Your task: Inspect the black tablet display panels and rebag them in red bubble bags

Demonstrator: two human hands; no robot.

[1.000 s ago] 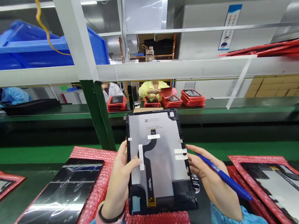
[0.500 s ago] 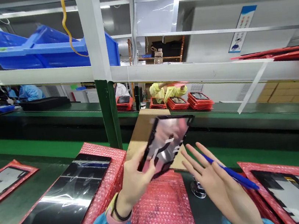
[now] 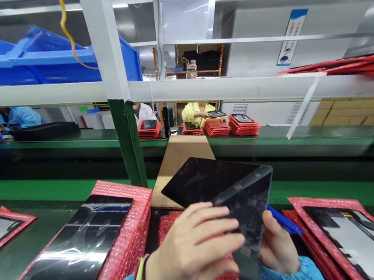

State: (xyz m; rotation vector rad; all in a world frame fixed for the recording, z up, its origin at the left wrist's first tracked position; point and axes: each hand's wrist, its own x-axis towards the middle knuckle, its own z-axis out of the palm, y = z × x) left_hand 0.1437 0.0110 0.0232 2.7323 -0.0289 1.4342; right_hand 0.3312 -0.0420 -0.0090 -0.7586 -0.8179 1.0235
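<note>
A dark tablet-sized screen panel is tilted above the bench, its glossy black face toward me. My right hand grips its lower right edge, thumb in front, with a blue pen sticking out behind the thumb. In front of the panel's lower left part is my left hand, its fingers spread and slightly bent; whether they touch the glass is unclear. Beneath the hands lies a pile of red bubble-wrap sleeves.
At left, a large black panel rests on red bubble wrap. A silver-backed panel lies on the right. Behind stand a cardboard piece, a green post and blue bins. Across the bench, a person in yellow handles a panel.
The panel has turned from its silver back to its black face. My right hand has taken hold of it, while my left hand has let go and spread its fingers. The view has shifted slightly.
</note>
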